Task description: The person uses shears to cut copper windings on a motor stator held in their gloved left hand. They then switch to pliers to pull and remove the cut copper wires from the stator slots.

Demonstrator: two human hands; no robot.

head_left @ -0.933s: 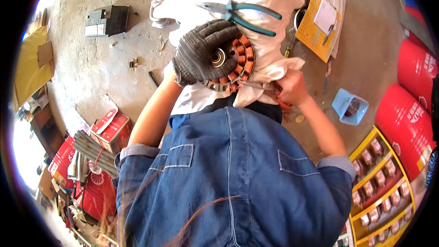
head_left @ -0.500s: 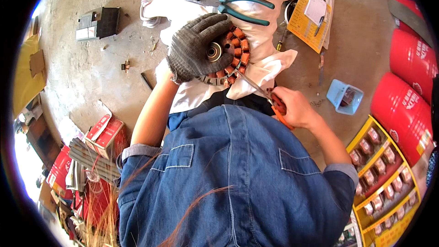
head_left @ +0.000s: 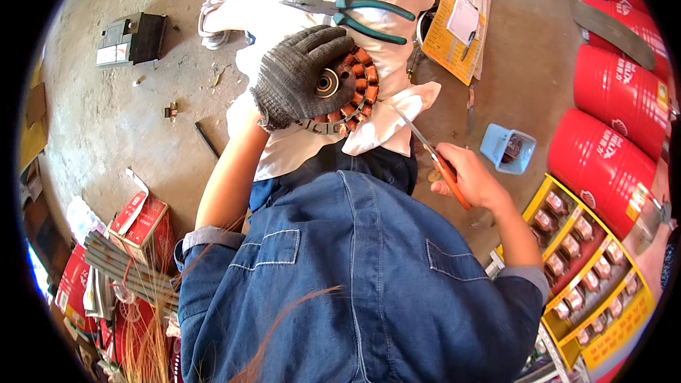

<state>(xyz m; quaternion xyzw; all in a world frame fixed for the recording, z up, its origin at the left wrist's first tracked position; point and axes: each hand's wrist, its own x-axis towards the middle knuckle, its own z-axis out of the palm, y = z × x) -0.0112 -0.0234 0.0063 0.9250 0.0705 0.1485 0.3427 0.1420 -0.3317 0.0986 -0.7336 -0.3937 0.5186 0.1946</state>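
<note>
My left hand [head_left: 298, 78], in a grey knitted glove, grips a round stator [head_left: 352, 89] with copper-wound coils around its rim, holding it on a white cloth [head_left: 319, 0] over my lap. My bare right hand [head_left: 472, 179] holds a thin tool with an orange handle [head_left: 450, 179]; its metal shaft points up and left, and the tip sits just right of the stator, apart from it. Green-handled pliers [head_left: 355, 10] lie on the cloth just beyond the stator.
A small light-blue tub [head_left: 507, 149] sits on the concrete floor by my right hand. Red cylinders [head_left: 610, 156] and a yellow tray of small boxed parts [head_left: 589, 269] stand at right. A yellow card [head_left: 447, 32], a black box [head_left: 131, 39] and red cartons [head_left: 138, 220] lie around.
My right hand has drawn back to the right and down, pulling the tool's tip away from the stator. My left hand still holds the stator.
</note>
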